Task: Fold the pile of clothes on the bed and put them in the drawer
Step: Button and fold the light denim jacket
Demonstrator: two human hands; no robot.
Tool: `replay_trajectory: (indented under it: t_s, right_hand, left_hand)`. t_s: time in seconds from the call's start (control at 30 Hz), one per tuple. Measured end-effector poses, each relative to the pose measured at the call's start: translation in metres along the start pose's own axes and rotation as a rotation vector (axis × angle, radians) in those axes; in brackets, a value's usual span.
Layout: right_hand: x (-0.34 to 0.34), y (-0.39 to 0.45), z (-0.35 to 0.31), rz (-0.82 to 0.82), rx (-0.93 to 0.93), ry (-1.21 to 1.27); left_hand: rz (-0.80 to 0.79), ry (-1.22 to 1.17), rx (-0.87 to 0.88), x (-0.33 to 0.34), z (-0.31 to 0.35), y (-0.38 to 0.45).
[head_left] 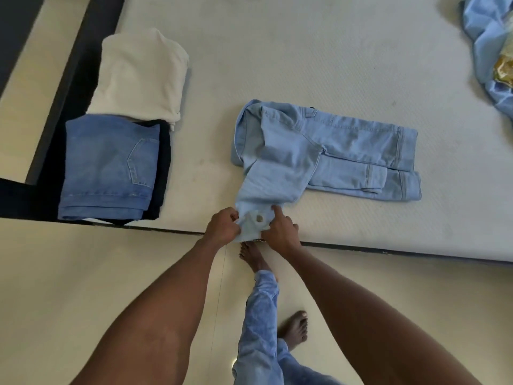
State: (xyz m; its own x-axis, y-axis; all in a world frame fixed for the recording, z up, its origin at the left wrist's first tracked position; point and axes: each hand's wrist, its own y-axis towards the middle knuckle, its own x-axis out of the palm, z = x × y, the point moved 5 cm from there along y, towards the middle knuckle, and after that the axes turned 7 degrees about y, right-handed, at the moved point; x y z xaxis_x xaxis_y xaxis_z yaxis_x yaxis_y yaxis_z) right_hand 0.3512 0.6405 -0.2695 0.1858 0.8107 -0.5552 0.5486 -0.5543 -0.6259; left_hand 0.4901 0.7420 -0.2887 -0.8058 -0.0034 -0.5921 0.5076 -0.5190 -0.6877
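Head view: nearest the camera, two bare feet and light denim trouser legs are seen on the pale floor. Just beyond, at the near edge of the mattress [277, 65], the cuff of a light blue denim garment [280, 165] is pinched by the left hand [223, 227], fingers curled round the fabric, and gripped by the right hand [280, 232], whose forefinger is stretched along the cloth. The rest of the garment is spread flat on the mattress, partly folded. To the left, folded blue jeans [108, 168] are laid on a dark item, with a folded white garment [141, 76] just behind. At the far right corner, crumpled blue cloth [488, 51] is seen.
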Motion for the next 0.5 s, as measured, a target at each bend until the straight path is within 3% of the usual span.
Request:
replay_trajectory:
  t_s: [0.07,0.17,0.23,0.33,0.4,0.5]
  right_hand:
    - [-0.001,-0.014,0.003,0.017,-0.153,-0.213]
    - [0.01,-0.041,0.021,-0.222,-0.293,-0.528]
    - [0.015,-0.048,0.041,-0.329,-0.206,-0.618]
    - [0.009,-0.05,0.05,-0.402,-0.081,-0.647]
    - [-0.005,-0.04,0.043,-0.263,-0.025,-0.477]
    - [-0.047,-0.02,0.032,0.209,0.083,0.012]
  left_hand:
    - [-0.095,0.201,0.138,0.006,-0.002,-0.012]
    - [-0.211,0.356,0.209,0.01,-0.003,-0.03]
    - [-0.107,0.334,0.202,0.003,0.001,-0.03]
    - [0.179,0.453,0.3,-0.012,0.024,-0.027]
    - [0.311,0.553,0.434,-0.017,0.044,-0.024]
    - [0.445,0.608,0.653,-0.019,0.074,-0.008]
